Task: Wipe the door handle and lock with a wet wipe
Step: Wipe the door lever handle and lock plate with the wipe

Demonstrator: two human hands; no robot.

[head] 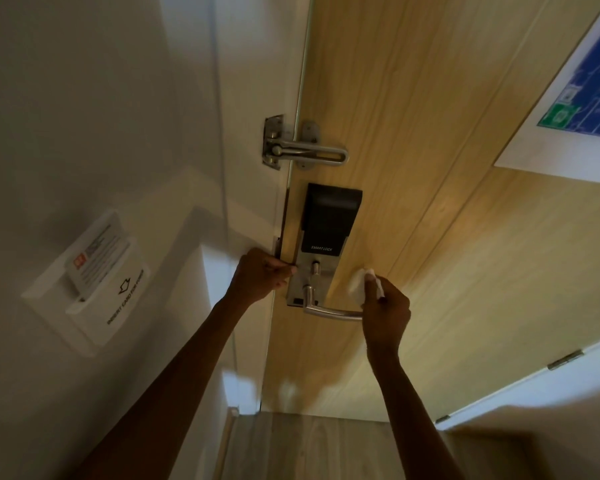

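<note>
Here the right hand (385, 311) pinches a crumpled white wet wipe (358, 285) just above the brushed-steel lever handle (329, 311). Left hand (258, 275), fingers curled shut, grips the wooden door's edge (284, 237) beside the black-and-silver smart lock (321, 223); a steel swing latch (302, 150) sits above.

White wet wipe (358, 285) bunched, held just above free end of horizontal steel door handle (329, 311); black-and-silver lock (321, 233) upright on wooden door, marked SMART LOCK.

Swing-bar door guard (303, 152) above; card holder (90, 282) on wall; evacuation plan (575, 88) on door.
</note>
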